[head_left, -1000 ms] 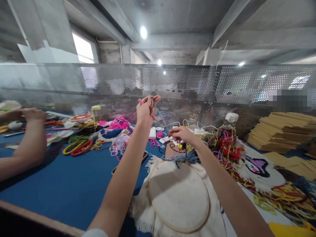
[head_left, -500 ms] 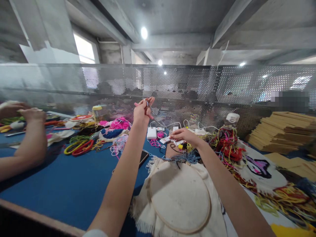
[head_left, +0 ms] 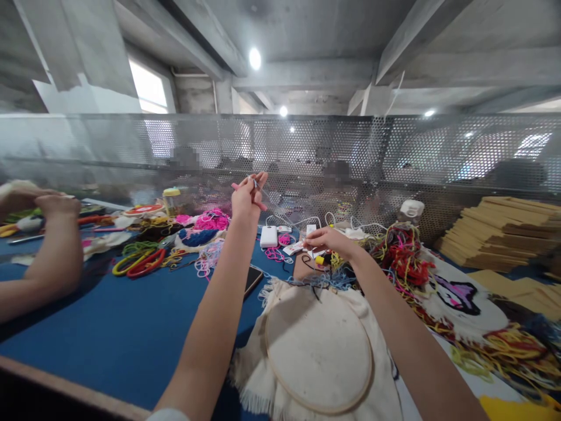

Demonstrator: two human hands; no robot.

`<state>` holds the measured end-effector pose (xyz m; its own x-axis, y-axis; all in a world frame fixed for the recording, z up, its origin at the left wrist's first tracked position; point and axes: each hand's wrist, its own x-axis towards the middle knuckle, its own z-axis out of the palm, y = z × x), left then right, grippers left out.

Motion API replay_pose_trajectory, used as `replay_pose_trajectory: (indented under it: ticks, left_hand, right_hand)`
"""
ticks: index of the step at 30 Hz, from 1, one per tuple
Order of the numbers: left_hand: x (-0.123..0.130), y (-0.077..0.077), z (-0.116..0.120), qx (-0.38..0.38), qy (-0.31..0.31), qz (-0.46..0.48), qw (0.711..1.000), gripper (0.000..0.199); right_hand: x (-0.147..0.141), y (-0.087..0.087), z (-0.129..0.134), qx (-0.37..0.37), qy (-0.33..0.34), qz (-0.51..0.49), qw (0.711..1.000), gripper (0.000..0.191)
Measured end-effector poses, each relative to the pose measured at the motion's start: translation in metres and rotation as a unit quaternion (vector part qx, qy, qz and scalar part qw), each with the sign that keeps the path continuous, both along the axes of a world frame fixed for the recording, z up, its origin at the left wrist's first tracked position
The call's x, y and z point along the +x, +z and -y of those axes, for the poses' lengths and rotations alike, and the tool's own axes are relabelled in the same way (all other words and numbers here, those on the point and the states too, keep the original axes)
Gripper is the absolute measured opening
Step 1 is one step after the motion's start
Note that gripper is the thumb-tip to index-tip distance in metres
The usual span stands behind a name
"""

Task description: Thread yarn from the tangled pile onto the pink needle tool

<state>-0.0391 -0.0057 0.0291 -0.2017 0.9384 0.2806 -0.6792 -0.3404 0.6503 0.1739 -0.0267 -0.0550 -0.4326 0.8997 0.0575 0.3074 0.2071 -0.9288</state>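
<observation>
My raised left hand (head_left: 246,199) pinched the pink punch needle (head_left: 258,204) in its grip, while my right hand (head_left: 326,241), fingers pressed together, hovered lower over the yarn (head_left: 326,279).

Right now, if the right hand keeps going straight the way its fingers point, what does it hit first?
Probably the white charger block. The right hand points left and slightly away, low over the small packets and pink yarn, which it may brush first. Depth is unclear.
</observation>
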Motion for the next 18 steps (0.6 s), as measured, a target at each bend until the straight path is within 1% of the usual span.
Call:
replay_pose_trajectory:
  ticks: [5, 10, 18]
  left_hand:
    - [0.002, 0.001, 0.004, 0.003, 0.004, 0.004, 1.000, 0.022]
    - [0.005, 0.001, 0.008, 0.007, 0.006, 0.007, 1.000, 0.020]
    - [0.001, -0.001, -0.003, 0.022, 0.000, 0.026, 0.999, 0.022]
  right_hand:
    - [0.000, -0.001, -0.002, 0.020, -0.024, 0.026, 0.999, 0.015]
    - [0.001, -0.002, -0.003, 0.041, -0.045, 0.053, 0.997, 0.015]
    - [0.001, -0.006, -0.006, 0.065, -0.038, 0.095, 0.993, 0.022]
